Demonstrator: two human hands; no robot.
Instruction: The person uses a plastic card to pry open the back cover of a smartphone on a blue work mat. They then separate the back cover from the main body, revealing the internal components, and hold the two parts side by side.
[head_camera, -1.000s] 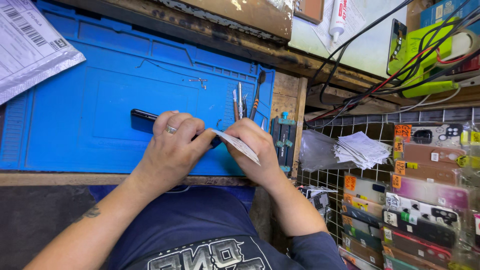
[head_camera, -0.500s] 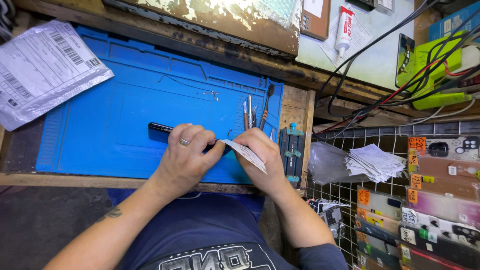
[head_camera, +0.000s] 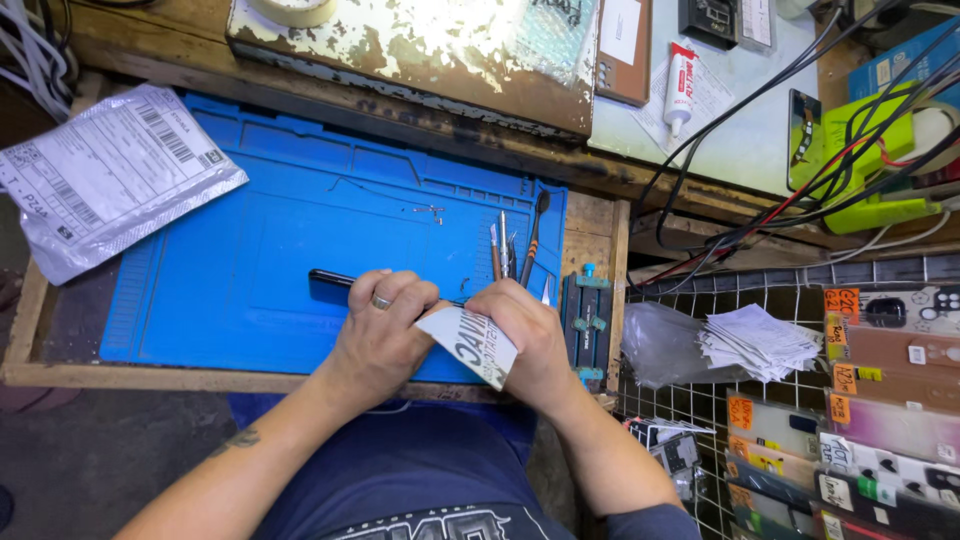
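A black phone (head_camera: 328, 283) lies on the blue work mat (head_camera: 250, 250), mostly covered by my hands. My left hand (head_camera: 385, 325), with a ring on one finger, presses down on the phone. My right hand (head_camera: 528, 335) sits beside it and grips a small white printed strip (head_camera: 470, 343) that sticks out between the two hands. The near end of the phone is hidden under my fingers.
Several thin tools (head_camera: 515, 245) lie at the mat's right edge, next to a small blue clamp (head_camera: 585, 315). A grey shipping bag (head_camera: 105, 175) lies at the left. Cables, a green box (head_camera: 865, 160) and a white tube (head_camera: 680, 85) are at the back right; phone cases (head_camera: 880, 400) hang on a wire rack.
My head has tilted, so the whole scene has slid down and right in view. Both hands stay on the phone and the white strip.
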